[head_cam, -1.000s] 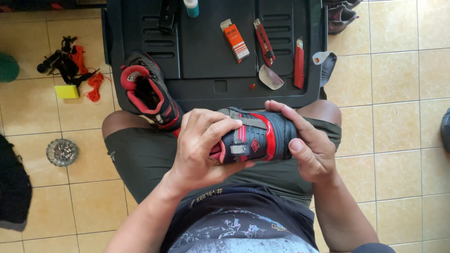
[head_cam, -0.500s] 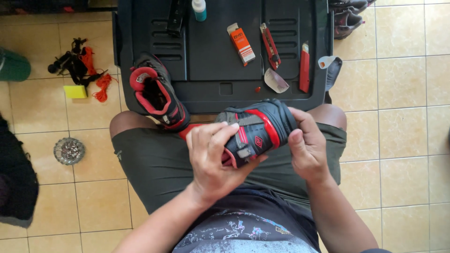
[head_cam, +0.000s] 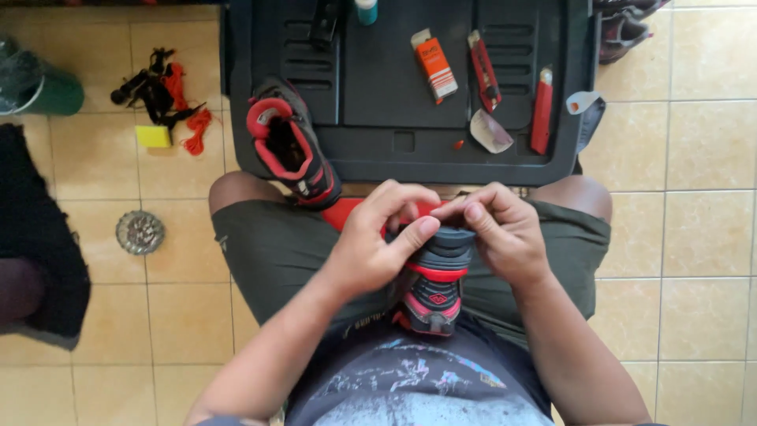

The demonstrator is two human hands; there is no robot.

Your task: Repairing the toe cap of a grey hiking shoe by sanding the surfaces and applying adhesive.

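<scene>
Shoe [head_cam: 432, 293] lengthwise, heel toward body

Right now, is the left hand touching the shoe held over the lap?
Touching. The head view shows the left hand wrapped against the grey-and-red shoe, thumb pressed on its top edge, with no gap; the right hand meets it from the other side.

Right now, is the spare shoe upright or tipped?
Upright: the spare shoe shows its open red-lined collar to the camera, resting on the mat edge.
</scene>
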